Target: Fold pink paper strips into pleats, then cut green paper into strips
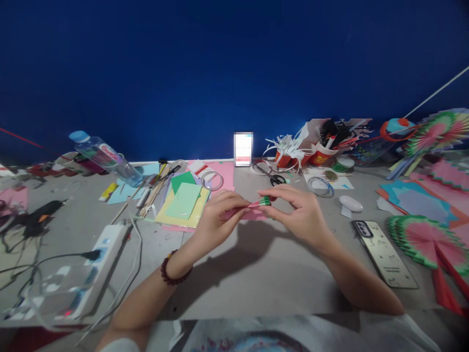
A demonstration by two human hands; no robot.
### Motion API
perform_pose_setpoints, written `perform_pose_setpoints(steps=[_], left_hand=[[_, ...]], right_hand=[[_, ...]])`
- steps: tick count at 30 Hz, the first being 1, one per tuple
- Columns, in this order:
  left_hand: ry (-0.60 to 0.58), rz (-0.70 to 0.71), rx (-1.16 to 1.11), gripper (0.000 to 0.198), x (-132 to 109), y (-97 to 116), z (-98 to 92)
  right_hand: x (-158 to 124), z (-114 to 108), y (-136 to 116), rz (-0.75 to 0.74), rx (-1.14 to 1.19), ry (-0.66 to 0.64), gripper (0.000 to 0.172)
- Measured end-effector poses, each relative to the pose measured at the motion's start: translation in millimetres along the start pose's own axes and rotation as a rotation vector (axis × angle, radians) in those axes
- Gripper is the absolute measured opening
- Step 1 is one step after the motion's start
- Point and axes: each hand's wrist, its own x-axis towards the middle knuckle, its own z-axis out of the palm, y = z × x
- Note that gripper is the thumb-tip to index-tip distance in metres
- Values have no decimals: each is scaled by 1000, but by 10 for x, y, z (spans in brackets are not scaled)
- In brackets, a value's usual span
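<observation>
Both my hands meet over the middle of the grey table [256,274]. Between them is a small pleated paper strip [261,202], pink with a green and white striped end. My left hand [216,217], with a dark bead bracelet at the wrist, pinches the pink end with closed fingers. My right hand [298,212] pinches the striped end between thumb and forefinger. The strip is held just above the table, over a bit of pink paper.
Yellow and green paper sheets [185,205] and sticks lie to the left, beyond them a tipped water bottle [106,157]. A power strip [91,269] with cables sits front left. A phone [383,252] and folded paper fans [425,239] lie right. Scissors [273,176], tape rings and red cups stand behind.
</observation>
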Motion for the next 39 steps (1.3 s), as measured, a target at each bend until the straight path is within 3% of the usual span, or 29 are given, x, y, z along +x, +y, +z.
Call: perform_pose_setpoints(steps=[6, 15, 21, 31, 39], left_hand=[[16, -61, -56, 7, 20, -15, 28], [106, 66, 55, 13, -13, 20, 102], [167, 84, 65, 14, -42, 10, 127], [153, 192, 68, 17, -39, 59, 115], [191, 221, 41, 22, -49, 65, 114]], right_hand=[[-9, -16, -18, 117, 119, -12, 11], [-58, 124, -77, -155, -4, 67, 23], [-101, 155, -126, -98, 2, 107, 17], [-82, 131, -178, -260, -45, 147, 13], [-119, 142, -179, -166, -7, 102, 16]])
